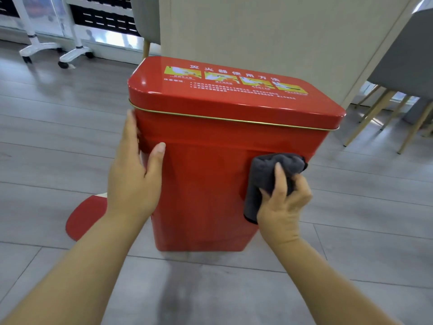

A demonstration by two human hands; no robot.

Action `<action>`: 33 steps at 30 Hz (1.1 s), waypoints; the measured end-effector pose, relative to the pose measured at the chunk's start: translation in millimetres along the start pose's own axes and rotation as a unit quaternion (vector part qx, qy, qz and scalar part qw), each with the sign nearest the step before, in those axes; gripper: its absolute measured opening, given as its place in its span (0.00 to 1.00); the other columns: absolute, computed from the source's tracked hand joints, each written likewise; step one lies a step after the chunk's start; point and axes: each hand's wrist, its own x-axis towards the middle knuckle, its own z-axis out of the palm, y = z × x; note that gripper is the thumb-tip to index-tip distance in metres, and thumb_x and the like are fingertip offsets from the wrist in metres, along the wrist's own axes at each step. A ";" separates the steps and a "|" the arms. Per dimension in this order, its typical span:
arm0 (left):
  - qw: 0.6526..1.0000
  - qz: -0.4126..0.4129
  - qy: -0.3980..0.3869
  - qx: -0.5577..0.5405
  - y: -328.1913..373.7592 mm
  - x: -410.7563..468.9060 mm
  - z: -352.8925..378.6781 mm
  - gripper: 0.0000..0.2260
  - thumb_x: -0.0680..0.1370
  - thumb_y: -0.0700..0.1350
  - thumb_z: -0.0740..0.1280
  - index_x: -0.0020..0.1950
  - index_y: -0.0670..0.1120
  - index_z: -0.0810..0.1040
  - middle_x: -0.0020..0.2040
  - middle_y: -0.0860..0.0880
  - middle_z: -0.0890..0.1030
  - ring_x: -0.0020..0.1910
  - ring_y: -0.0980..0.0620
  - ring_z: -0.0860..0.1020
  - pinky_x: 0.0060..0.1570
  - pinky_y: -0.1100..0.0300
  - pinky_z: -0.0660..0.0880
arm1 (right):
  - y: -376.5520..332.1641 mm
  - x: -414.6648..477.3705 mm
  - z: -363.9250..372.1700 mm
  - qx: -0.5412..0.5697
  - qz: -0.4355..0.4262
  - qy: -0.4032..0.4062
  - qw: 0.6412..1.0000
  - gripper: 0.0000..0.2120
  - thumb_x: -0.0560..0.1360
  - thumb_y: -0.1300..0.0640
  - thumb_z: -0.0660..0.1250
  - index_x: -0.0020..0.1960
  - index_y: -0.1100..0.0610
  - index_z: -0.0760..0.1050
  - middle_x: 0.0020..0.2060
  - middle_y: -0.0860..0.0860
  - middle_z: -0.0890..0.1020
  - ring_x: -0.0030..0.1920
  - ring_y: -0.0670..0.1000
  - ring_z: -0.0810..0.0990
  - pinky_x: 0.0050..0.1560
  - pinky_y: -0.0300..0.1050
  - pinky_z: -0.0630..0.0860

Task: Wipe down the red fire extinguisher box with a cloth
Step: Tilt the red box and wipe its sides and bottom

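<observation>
Right hand [284, 207], cloth [264, 174] against box [206, 184]

Both arms reach forward, left grip [133, 181] flat, fingers straight, right grip [284, 202] curled round the cloth [263, 174].

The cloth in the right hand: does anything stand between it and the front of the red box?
Nothing visible does. The right hand presses the cloth against the front of the red box, near its right edge. The left hand holds the box's left corner, apart from the cloth.
</observation>
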 end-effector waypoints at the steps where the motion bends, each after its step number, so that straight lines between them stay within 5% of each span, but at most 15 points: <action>1: 1.000 -0.015 0.010 -0.005 -2.4 -2.6 2.4 0.28 0.78 0.52 0.60 0.76 0.55 0.54 0.73 0.57 0.65 0.71 0.59 0.65 0.70 0.51 0.65 | 4.0 -3.2 -1.1 0.009 0.035 -0.003 0.999 0.25 0.77 0.58 0.60 0.71 0.56 0.55 0.61 0.58 0.60 0.61 0.61 0.64 0.65 0.52 0.67; 6: 0.996 -0.062 0.059 -0.014 0.4 -8.0 9.1 0.24 0.79 0.50 0.63 0.73 0.53 0.63 0.69 0.56 0.71 0.67 0.60 0.70 0.67 0.57 0.68 | -13.4 -4.5 -4.9 0.116 0.284 -0.004 0.952 0.31 0.73 0.62 0.63 0.72 0.57 0.53 0.66 0.66 0.56 0.66 0.52 0.60 0.68 0.49 0.62; 9: 0.993 -0.106 0.053 0.001 -0.6 -6.8 6.3 0.21 0.78 0.54 0.63 0.71 0.53 0.67 0.65 0.55 0.74 0.63 0.58 0.73 0.61 0.65 0.68 | -27.7 0.2 0.9 0.129 0.333 0.023 0.934 0.33 0.72 0.62 0.61 0.73 0.67 0.53 0.66 0.67 0.56 0.66 0.53 0.58 0.69 0.58 0.65; 11: 0.992 -0.119 0.044 0.003 -2.8 -7.1 2.4 0.21 0.77 0.55 0.64 0.69 0.53 0.69 0.63 0.55 0.76 0.61 0.57 0.75 0.59 0.64 0.70 | -37.5 -0.5 8.9 0.114 0.340 0.029 0.933 0.32 0.73 0.62 0.60 0.74 0.65 0.51 0.66 0.68 0.56 0.66 0.55 0.58 0.69 0.60 0.63; 15: 0.988 -0.145 0.047 -0.009 -0.4 -3.2 -6.5 0.19 0.75 0.55 0.68 0.65 0.54 0.74 0.59 0.56 0.78 0.55 0.61 0.77 0.55 0.66 0.72 | -70.5 -15.7 26.4 0.067 0.218 0.008 0.974 0.27 0.73 0.57 0.59 0.70 0.57 0.56 0.64 0.57 0.55 0.62 0.59 0.60 0.65 0.60 0.66; 20: 0.988 -0.151 0.013 0.005 2.5 3.9 -17.5 0.14 0.75 0.54 0.68 0.60 0.56 0.76 0.54 0.58 0.80 0.55 0.60 0.78 0.56 0.61 0.75 | -112.4 -24.8 49.8 0.054 0.078 0.000 0.995 0.24 0.74 0.60 0.63 0.68 0.58 0.63 0.61 0.57 0.60 0.57 0.62 0.64 0.61 0.61 0.70; 24: 0.989 -0.145 -0.008 0.020 -2.7 10.9 -25.7 0.14 0.76 0.55 0.65 0.61 0.54 0.77 0.49 0.59 0.81 0.50 0.62 0.79 0.52 0.67 0.73 | -135.9 -26.3 65.5 0.050 -0.013 -0.003 0.999 0.25 0.71 0.62 0.68 0.66 0.53 0.68 0.58 0.55 0.62 0.55 0.60 0.63 0.60 0.58 0.70; 27: 0.989 -0.147 -0.008 0.010 -4.5 12.3 -25.9 0.12 0.77 0.54 0.65 0.59 0.55 0.78 0.44 0.63 0.80 0.47 0.65 0.79 0.48 0.69 0.74 | -146.3 -31.5 70.5 0.045 -0.077 -0.034 0.995 0.18 0.76 0.61 0.59 0.64 0.49 0.70 0.56 0.54 0.63 0.54 0.59 0.64 0.54 0.60 0.73; 33: 0.992 -0.122 0.018 -0.004 -8.1 4.3 -18.2 0.14 0.78 0.55 0.63 0.62 0.55 0.77 0.53 0.59 0.81 0.53 0.62 0.79 0.57 0.61 0.76 | -136.7 -47.8 65.5 0.006 -0.180 -0.113 0.977 0.21 0.74 0.60 0.58 0.60 0.41 0.77 0.56 0.50 0.65 0.55 0.56 0.67 0.48 0.58 0.68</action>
